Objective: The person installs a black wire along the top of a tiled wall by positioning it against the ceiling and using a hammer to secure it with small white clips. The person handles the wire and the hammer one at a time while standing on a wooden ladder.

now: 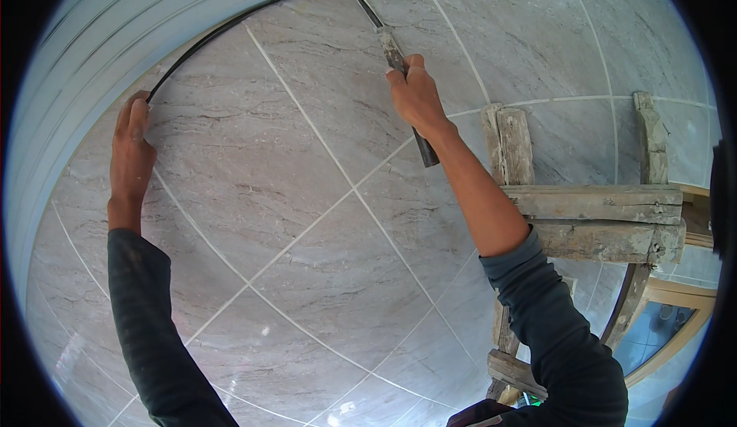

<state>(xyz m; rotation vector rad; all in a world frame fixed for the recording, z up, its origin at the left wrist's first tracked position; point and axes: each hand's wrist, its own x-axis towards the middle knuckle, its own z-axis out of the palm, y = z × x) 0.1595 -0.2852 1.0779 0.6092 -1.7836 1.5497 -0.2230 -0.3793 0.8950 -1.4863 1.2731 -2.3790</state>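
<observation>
My left hand (133, 147) reaches up at the left, its fingers closed around one end of a thin black cable (253, 11). The cable bows along the top of the tiled wall, then bends down towards my right hand (421, 98). That hand is wrapped round a slim, dark stick-like tool (390, 43) with a worn, pale-smeared upper part. The tool's dark lower end sticks out below my wrist. At its upper end the cable meets the tool; whether they are joined or just touch, I cannot tell. Both arms are raised, in dark sleeves.
Grey marbled tiles (307, 174) with pale grout lines cover the wall. White ceiling panels (146, 24) curve along the upper left. Rough wooden beams (591, 204) stand right of my right forearm. Beyond them is a light wooden frame (679, 304).
</observation>
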